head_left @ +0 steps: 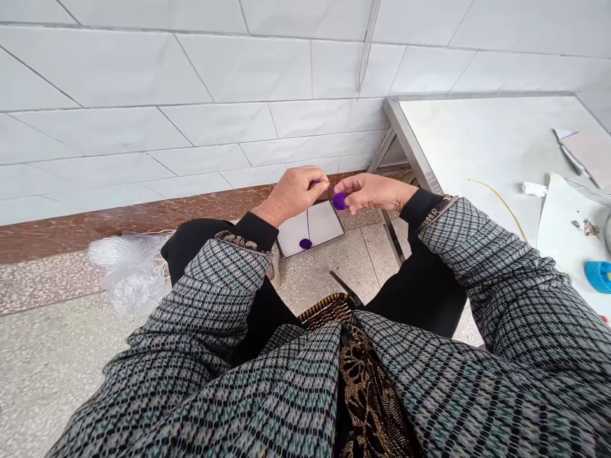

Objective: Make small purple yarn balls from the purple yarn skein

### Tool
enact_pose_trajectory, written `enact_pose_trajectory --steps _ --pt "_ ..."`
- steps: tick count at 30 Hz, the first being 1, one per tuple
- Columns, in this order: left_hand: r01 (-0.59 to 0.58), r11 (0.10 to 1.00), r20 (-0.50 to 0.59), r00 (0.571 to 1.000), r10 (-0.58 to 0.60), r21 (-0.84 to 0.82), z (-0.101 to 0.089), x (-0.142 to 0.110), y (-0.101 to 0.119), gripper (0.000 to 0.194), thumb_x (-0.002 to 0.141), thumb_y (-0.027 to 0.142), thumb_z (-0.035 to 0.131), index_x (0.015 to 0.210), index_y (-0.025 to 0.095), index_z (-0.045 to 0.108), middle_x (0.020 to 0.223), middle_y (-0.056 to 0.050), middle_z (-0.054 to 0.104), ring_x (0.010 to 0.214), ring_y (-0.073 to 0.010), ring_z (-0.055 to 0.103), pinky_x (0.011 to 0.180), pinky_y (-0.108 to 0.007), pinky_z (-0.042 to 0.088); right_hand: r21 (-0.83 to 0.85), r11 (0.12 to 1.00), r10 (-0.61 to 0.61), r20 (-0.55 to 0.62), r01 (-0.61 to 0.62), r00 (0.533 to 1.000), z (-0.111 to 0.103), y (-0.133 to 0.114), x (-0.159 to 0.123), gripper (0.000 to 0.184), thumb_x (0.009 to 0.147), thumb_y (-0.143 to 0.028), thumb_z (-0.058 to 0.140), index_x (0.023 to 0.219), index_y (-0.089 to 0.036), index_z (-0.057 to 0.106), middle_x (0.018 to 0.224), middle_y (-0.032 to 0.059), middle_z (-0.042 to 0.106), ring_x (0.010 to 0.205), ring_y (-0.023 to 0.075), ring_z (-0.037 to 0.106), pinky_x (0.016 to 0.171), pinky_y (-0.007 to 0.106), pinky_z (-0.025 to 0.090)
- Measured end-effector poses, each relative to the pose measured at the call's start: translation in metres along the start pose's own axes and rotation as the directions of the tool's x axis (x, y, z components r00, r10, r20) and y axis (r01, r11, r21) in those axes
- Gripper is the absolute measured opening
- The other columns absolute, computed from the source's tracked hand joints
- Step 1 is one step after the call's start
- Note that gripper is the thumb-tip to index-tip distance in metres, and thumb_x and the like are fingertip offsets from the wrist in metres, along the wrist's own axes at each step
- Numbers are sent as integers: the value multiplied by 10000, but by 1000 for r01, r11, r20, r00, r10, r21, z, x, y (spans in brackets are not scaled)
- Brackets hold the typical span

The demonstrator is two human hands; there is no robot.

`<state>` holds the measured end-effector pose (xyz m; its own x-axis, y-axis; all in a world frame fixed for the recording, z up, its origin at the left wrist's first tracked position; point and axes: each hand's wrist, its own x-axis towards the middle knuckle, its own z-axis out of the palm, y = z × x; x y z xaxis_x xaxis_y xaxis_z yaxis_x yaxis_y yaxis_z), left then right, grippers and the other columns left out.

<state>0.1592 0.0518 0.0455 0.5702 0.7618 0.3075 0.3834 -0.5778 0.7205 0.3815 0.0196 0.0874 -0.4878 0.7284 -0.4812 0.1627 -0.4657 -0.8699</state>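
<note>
My right hand (372, 193) pinches a small purple ball of yarn (339, 201) between its thumb and fingers. Close beside it on the left, my left hand (300, 191) is closed on the purple yarn strand, which spans the short gap between the hands. Below them a shallow white box (291, 234) with a dark rim sits on the floor. A second purple yarn ball (305, 243) lies at its near edge, and a dark strand (308, 222) runs from that ball up toward my left hand.
A clear plastic bag of white yarn (128, 267) rests on the floor at left. To the right stands a white table (458, 140) with a metal edge, bearing a yellow cord (501, 200), papers and a blue round object (598, 277). A tiled wall (191, 70) rises ahead.
</note>
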Motion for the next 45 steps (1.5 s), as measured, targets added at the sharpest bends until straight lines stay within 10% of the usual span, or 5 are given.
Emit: enact_pose_trajectory --steps 16,24,35,40,45 --pt "-241 971 183 954 238 -7 22 -2 6 260 976 273 532 791 180 690 817 -57 717 800 -193 646 801 -333 521 54 983 -142 -396 177 907 2 -4 16 276 921 -4 799 820 -160 594 651 -33 628 567 58 589 580 149 547" --pt "-23 1000 -26 999 24 17 -6 8 -2 186 921 241 574 775 175 669 732 -14 646 716 -152 559 746 -291 482 -17 991 -130 -10 130 991 10 2 8 283 811 56 802 879 -166 640 740 -36 687 605 69 627 619 171 599" --pt "-32 988 291 954 76 -154 16 -15 19 288 939 358 539 776 172 688 750 -24 692 717 -151 603 725 -286 476 44 967 -220 -350 251 911 3 10 19 280 879 -37 834 852 -167 588 671 -32 651 583 67 604 583 167 549" --pt "-25 994 143 989 40 -106 4 -14 25 242 933 323 534 771 184 648 780 -36 696 735 -158 600 748 -293 498 -226 972 -91 -141 58 986 14 12 14 279 786 113 776 805 -139 656 646 -29 658 562 81 592 553 190 503" --pt "142 985 -75 986 -150 -102 4 -13 10 225 942 342 532 789 199 614 698 0 612 685 -157 528 683 -274 459 -62 986 -160 -44 157 986 24 0 3 248 821 80 736 856 -148 643 696 -31 667 588 79 603 620 203 547"
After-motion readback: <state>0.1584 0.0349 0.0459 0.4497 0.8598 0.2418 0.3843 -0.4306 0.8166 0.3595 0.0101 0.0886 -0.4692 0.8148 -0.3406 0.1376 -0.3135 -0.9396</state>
